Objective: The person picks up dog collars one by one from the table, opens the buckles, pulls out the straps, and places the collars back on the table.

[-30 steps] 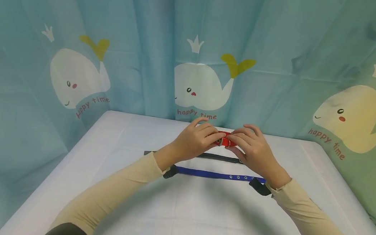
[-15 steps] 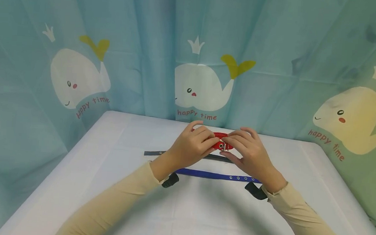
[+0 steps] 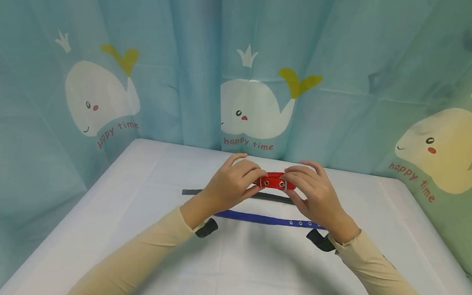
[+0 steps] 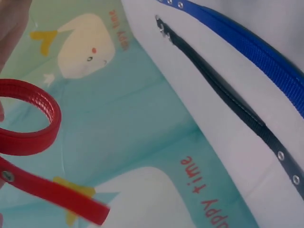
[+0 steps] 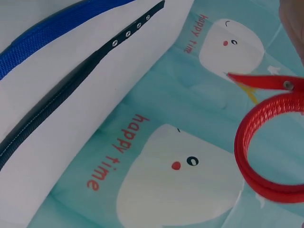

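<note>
Holding looped red buckle collar (image 3: 274, 183) up off white table (image 3: 228, 269), L hand (image 3: 234, 182) & R hand (image 3: 315, 190) partly closed, pinching it from opp. sides, blk eyelet strap (image 3: 271, 197) lying just beyond blue eyelet strap (image 3: 252, 218), whale-print curtain (image 3: 196, 73) in bkgd

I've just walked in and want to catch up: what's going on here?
A person is holding a red strap up off the white table, the left hand and right hand pinching it from either side. It is bent into a loop, with a free end sticking out; whether it is fully fastened, I can't tell. A blue strap and a dark strap lie stretched out on the table.
</note>
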`<state>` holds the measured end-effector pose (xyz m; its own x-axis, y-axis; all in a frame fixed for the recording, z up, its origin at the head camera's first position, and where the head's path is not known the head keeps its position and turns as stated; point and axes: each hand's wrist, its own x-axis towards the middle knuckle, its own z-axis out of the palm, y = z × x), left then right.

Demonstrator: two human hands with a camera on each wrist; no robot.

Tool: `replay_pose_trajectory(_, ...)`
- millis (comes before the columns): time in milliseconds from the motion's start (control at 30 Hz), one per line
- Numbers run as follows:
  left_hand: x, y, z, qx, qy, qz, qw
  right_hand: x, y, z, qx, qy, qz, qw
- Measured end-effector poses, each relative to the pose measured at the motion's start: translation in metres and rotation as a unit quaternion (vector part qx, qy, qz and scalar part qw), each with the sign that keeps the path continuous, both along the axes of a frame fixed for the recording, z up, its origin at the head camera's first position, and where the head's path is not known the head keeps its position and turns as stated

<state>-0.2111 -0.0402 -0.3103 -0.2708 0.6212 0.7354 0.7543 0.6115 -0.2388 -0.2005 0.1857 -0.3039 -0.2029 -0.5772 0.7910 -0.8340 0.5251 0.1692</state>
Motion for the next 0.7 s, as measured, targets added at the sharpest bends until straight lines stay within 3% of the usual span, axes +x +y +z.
replay_pose_trajectory(267, 0.003, -0.003, 0.001, 0.015, 0.003, -0.011, 0.9998, -0.002, 0.000, -0.001, 0.003, -0.029, -0.001, 0.9996)
replay_pose_trajectory(700, 0.011, -0.006, 0.012, -0.004, 0.003, 0.035, 0.9994, -0.001, -0.002, 0.000, 0.011, -0.032, -0.012, 0.9994)
